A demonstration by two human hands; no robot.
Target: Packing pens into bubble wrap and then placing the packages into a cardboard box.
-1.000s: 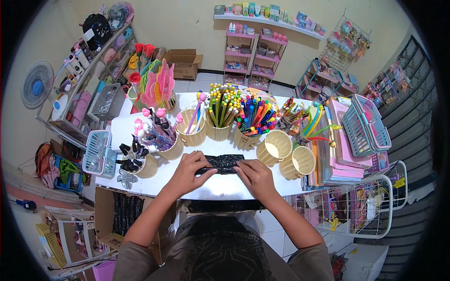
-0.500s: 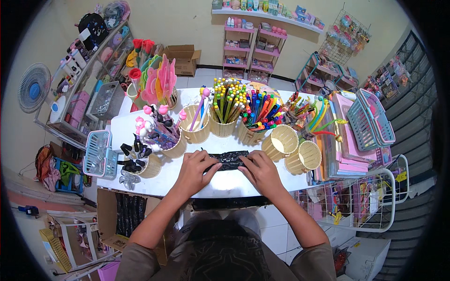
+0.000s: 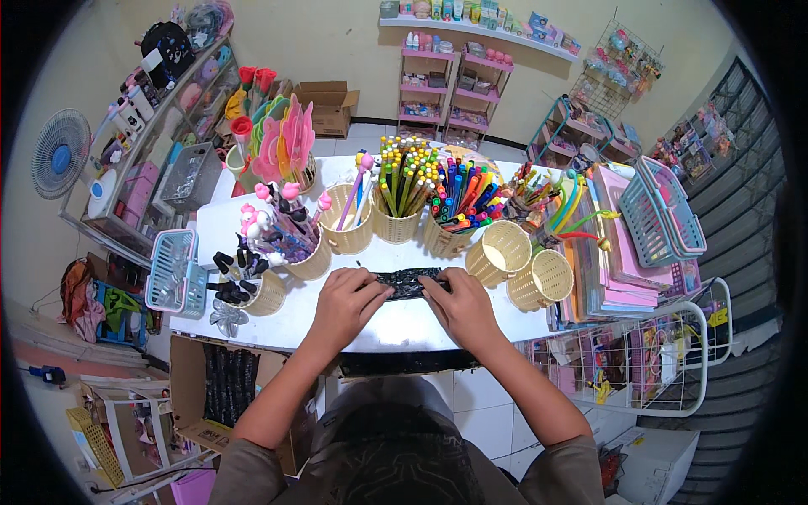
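A black, shiny, plastic-wrapped packet [image 3: 407, 283] lies lengthwise across the white table [image 3: 396, 328] in front of me. At its left end, my left hand [image 3: 352, 296] grips it with bent fingers, the thumb along its edge. My right hand [image 3: 460, 305] holds the other end the same way, thumb and fingertips pressed on the wrapping. What is inside the packet cannot be seen. Beside my right hand stand two cream woven cups, one nearer the back [image 3: 498, 255] and one to the right [image 3: 540, 281].
Behind the packet, woven cups hold pencils [image 3: 406, 172], coloured pens [image 3: 467, 198] and novelty pens [image 3: 282, 223]. A light-blue basket [image 3: 177, 278] stands at the left edge. Stacked books [image 3: 619, 278] are at right. Below left, a carton [image 3: 187, 379] contains several similar black packets [image 3: 229, 383].
My right hand has shifted slightly left along the packet, its thumb now nearer the middle. My left hand keeps its grip. The whole view has moved a little.
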